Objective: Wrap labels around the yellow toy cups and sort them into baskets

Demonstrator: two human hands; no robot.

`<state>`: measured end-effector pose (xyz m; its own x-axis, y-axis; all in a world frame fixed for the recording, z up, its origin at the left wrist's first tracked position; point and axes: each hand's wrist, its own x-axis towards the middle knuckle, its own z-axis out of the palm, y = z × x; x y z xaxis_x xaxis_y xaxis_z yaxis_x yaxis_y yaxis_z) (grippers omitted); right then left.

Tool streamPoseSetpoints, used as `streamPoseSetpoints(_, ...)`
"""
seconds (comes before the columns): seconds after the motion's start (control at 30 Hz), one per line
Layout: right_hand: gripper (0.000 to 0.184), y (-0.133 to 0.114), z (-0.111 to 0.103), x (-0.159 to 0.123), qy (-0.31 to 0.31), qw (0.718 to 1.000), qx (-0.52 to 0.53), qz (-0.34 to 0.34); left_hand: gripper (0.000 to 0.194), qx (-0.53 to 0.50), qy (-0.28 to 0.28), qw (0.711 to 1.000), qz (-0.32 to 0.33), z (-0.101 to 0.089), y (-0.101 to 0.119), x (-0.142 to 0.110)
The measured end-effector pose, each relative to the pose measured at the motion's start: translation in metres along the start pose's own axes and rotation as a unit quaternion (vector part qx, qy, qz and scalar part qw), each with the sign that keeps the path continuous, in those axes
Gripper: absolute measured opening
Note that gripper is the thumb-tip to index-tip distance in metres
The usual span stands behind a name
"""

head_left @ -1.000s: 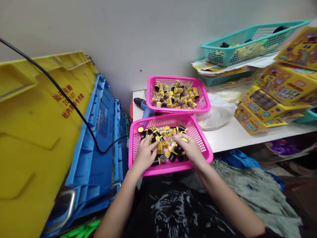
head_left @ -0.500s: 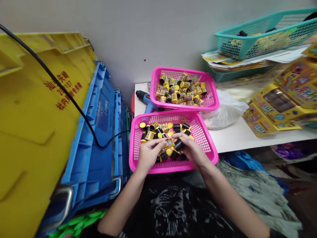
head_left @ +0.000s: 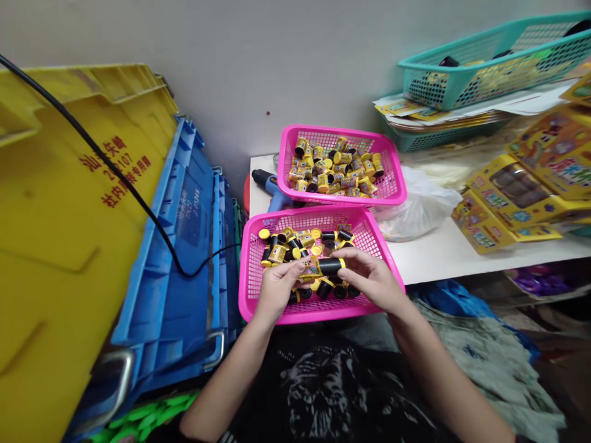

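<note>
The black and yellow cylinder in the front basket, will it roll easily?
Likely yes: the cylinder has a round body, and many in the pink basket lie on their sides. It seems light: the left hand and right hand pinch it.

The left hand and right hand hold a black tube with yellow ends over a pink basket of similar tubes on the bench. A second, fuller pink basket stands just behind it.
</note>
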<state>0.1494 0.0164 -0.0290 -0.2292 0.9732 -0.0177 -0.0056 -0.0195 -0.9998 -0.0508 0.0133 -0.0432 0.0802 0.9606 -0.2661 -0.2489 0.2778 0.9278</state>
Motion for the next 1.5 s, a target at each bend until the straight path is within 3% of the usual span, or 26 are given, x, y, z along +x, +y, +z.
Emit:
streamPoseSetpoints(0.13,0.03,0.002,-0.001,-0.002,-0.024,0.995,-0.077,-0.053,0.046,0.017,-0.027,0.999,-0.019,0.002,0.006,-0.003)
streamPoseSetpoints(0.33,0.048,0.01,0.014,-0.003,-0.021,0.997,-0.041,-0.061,0.035,-0.048,-0.093,0.992,-0.071,0.006,0.018,-0.012)
streamPoseSetpoints(0.47,0.049,0.017,0.028,-0.005,-0.045,0.987,0.152,0.031,0.035,-0.044,-0.095,0.992,-0.065,0.013,0.017,-0.016)
streamPoseSetpoints(0.57,0.046,0.02,0.035,-0.006,-0.079,0.97,0.209,0.092,0.038,-0.024,-0.112,0.993,-0.029,0.019,0.015,-0.018)
streamPoseSetpoints(0.7,0.039,0.016,0.031,-0.007,-0.036,0.995,0.095,-0.007,0.037,0.017,-0.103,0.994,0.019,0.023,0.014,-0.019)
streamPoseSetpoints(0.8,0.037,0.011,0.022,-0.007,-0.049,0.997,0.013,-0.054,0.037,0.029,-0.093,0.995,0.029,0.025,0.014,-0.021)
streamPoseSetpoints(0.9,0.038,0.011,0.014,-0.008,-0.063,0.997,0.028,-0.041,0.037,0.046,-0.101,0.994,0.026,0.027,0.013,-0.026)
streamPoseSetpoints(1.07,0.046,0.014,0.008,-0.014,-0.067,0.993,0.091,-0.018,0.036,0.003,-0.162,0.986,-0.047,0.031,0.015,-0.033)
streamPoseSetpoints(1.27,0.058,0.009,0.008,-0.019,-0.137,0.986,0.086,-0.043,0.033,0.061,-0.14,0.988,0.014,0.039,0.022,-0.035)
streamPoseSetpoints(1.5,0.062,0.012,0.014,-0.025,-0.108,0.985,0.127,-0.041,0.039,0.131,-0.125,0.983,0.038,0.041,0.024,-0.039)
